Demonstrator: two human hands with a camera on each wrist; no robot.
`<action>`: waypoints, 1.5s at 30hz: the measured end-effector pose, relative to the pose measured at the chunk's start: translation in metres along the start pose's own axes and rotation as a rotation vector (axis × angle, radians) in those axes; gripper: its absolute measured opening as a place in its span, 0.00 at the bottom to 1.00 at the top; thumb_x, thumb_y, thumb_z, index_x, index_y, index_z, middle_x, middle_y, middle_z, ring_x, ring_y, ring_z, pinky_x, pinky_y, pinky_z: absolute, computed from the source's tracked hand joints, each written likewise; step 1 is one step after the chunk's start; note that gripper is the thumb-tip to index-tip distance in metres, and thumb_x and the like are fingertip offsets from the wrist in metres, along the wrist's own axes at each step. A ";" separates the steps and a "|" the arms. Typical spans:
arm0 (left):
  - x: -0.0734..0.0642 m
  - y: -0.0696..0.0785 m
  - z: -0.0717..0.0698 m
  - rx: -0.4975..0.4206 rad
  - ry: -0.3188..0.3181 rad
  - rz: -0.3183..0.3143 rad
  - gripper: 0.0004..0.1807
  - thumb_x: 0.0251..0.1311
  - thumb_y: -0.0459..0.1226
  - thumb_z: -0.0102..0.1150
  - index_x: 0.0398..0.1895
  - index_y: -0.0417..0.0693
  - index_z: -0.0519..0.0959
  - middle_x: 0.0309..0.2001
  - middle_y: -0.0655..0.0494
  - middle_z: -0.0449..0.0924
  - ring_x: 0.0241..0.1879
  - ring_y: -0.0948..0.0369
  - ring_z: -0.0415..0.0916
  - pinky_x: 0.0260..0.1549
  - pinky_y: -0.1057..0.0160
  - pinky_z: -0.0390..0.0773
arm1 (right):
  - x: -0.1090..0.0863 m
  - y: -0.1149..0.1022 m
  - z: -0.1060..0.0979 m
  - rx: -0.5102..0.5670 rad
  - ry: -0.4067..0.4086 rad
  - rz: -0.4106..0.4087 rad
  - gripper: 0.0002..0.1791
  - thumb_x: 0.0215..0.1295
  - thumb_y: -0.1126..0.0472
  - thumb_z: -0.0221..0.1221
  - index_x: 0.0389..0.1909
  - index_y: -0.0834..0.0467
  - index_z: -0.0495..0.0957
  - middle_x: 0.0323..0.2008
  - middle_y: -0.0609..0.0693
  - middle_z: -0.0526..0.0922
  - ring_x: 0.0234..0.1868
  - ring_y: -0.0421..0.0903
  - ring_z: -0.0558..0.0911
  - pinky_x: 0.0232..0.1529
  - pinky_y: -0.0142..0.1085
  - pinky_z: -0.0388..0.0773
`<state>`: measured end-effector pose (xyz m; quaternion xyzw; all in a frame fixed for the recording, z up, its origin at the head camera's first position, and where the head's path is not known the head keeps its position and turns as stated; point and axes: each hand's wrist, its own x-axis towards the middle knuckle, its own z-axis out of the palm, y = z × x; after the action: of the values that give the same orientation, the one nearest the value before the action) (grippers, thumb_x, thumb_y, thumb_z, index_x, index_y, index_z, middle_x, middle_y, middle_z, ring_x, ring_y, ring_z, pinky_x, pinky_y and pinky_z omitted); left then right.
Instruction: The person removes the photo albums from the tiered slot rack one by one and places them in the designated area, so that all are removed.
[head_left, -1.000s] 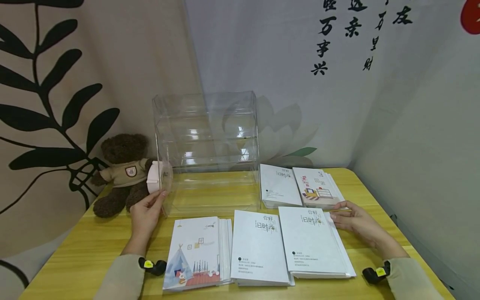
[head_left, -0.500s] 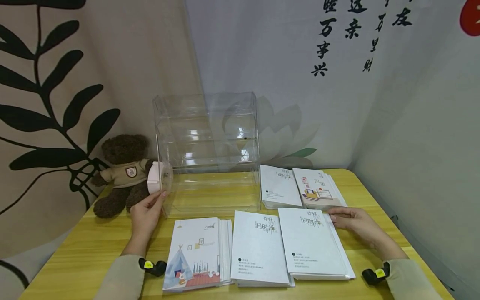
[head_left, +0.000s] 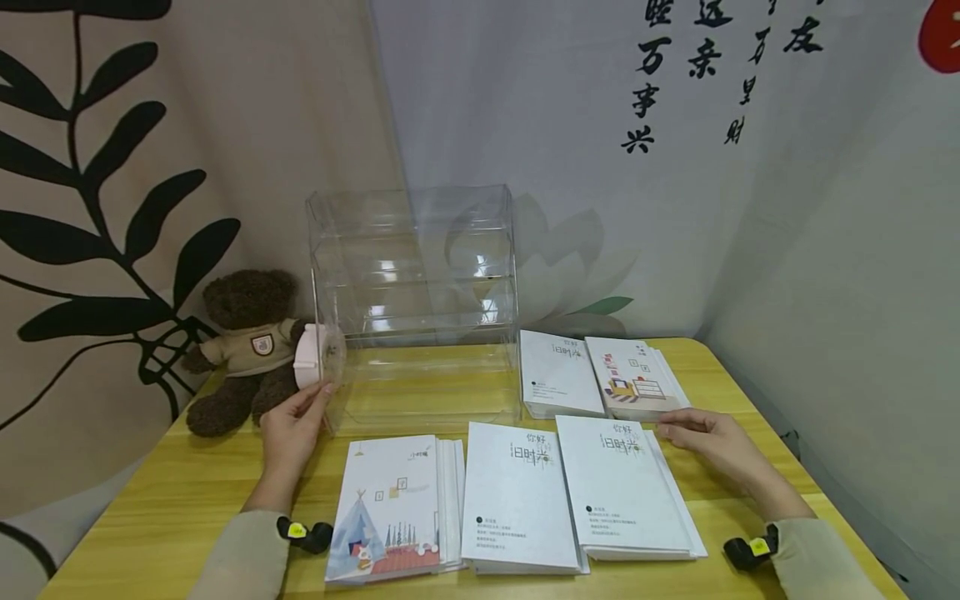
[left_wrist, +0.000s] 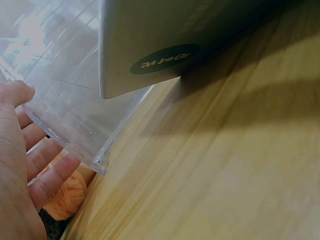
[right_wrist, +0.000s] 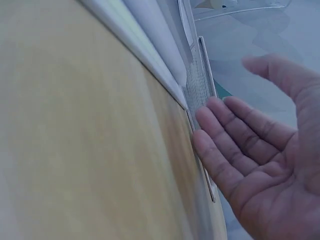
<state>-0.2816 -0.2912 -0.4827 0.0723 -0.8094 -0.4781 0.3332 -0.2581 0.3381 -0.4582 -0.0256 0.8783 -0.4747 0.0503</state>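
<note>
My left hand grips the lower left front edge of a clear plastic rack with shelves. In the left wrist view its thumb lies on one side of the clear wall and the fingers on the other. My right hand is at the upper right corner of a stack of white-covered books. Its fingers look relaxed, the thumb apart, in the right wrist view; whether they touch the books is hard to tell. Beside that stack lie a middle book stack and a left one with a tent picture.
Behind, two more book stacks lie right of the rack: a plain white one and one with a furniture picture. A brown teddy bear and a pale pink round object are at the left. A curtain with lettering hangs behind the table.
The right hand's fingers have drawn closer together at the front right stack's corner. That stack's lower right edge has shifted slightly left. My left hand stays on the rack.
</note>
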 end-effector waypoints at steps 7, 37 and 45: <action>0.000 0.000 0.000 0.000 0.004 0.012 0.19 0.63 0.51 0.68 0.48 0.49 0.89 0.42 0.50 0.88 0.33 0.82 0.78 0.26 0.79 0.75 | 0.000 -0.001 0.001 -0.001 0.011 -0.023 0.28 0.68 0.43 0.64 0.59 0.60 0.80 0.53 0.53 0.83 0.51 0.42 0.78 0.49 0.28 0.74; -0.001 -0.005 0.006 0.041 -0.022 -0.005 0.18 0.63 0.51 0.68 0.49 0.52 0.89 0.37 0.50 0.89 0.24 0.74 0.78 0.21 0.75 0.73 | 0.003 0.002 0.000 0.087 0.047 -0.089 0.29 0.72 0.43 0.59 0.59 0.62 0.78 0.54 0.57 0.84 0.51 0.41 0.81 0.52 0.33 0.78; 0.002 -0.005 0.006 0.064 -0.026 0.075 0.16 0.66 0.48 0.66 0.52 0.54 0.88 0.41 0.51 0.89 0.30 0.81 0.77 0.28 0.80 0.74 | 0.009 -0.030 -0.003 -0.018 0.129 -0.164 0.28 0.72 0.39 0.57 0.60 0.55 0.79 0.55 0.50 0.84 0.53 0.39 0.80 0.54 0.41 0.75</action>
<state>-0.2879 -0.2903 -0.4874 0.0464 -0.8306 -0.4401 0.3380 -0.2670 0.3230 -0.4321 -0.0671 0.8789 -0.4701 -0.0454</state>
